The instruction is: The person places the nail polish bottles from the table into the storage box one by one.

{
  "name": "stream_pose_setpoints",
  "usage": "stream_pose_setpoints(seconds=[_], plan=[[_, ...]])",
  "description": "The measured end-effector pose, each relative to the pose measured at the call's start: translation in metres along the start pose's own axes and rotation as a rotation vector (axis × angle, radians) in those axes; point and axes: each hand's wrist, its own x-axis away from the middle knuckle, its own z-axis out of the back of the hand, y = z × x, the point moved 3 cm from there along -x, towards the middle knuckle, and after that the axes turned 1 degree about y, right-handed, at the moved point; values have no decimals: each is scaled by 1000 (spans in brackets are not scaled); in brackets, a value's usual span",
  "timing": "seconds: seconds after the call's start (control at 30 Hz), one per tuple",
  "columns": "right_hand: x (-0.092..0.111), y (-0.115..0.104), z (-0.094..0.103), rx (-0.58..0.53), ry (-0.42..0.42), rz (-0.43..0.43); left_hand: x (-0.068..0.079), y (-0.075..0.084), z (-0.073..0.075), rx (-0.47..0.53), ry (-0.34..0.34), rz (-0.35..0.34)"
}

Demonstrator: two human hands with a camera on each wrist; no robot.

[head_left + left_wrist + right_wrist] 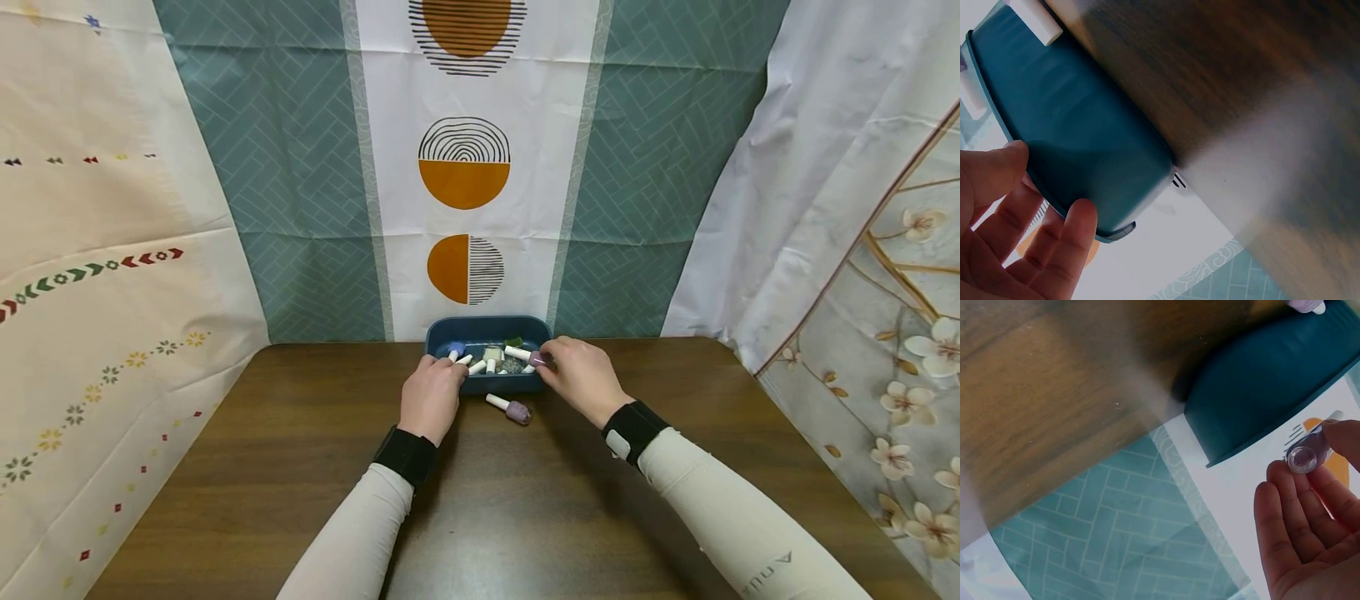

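A dark teal bin (pixel 498 385) stands at the table's back edge, holding several small nail polish bottles with white caps, a blue one (pixel 457 347) among them. My left hand (pixel 432 398) grips the bin's front left rim; the left wrist view shows its thumb and fingers around that edge. Above the bin's right side, my right hand (pixel 587 377) pinches a purple nail polish bottle (pixel 537 358), its white cap pointing left. The right wrist view shows this bottle's clear base (pixel 1302 460) between thumb and fingers. Another mauve nail polish bottle (pixel 518 412) lies on the table before the bin.
The brown wooden table (pixel 315 483) spreads out in front of the bin and to both sides. A patterned curtain (pixel 307 192) hangs directly behind the bin. More printed cloth (pixel 112 317) borders the table at left, and a floral cloth (pixel 900 375) at right.
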Motion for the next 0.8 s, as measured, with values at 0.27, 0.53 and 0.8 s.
stream_pose_setpoints(seconds=[0.27, 0.53, 0.8], plan=[[-11, 1, -6, 18, 18, -16, -1, 0, -2, 11, -12, 11], [-19, 0, -18, 64, -12, -37, 1, 0, -1, 3, -22, 18], [-21, 1, -25, 112, -26, -62, -1, 0, -2, 6, -11, 10]])
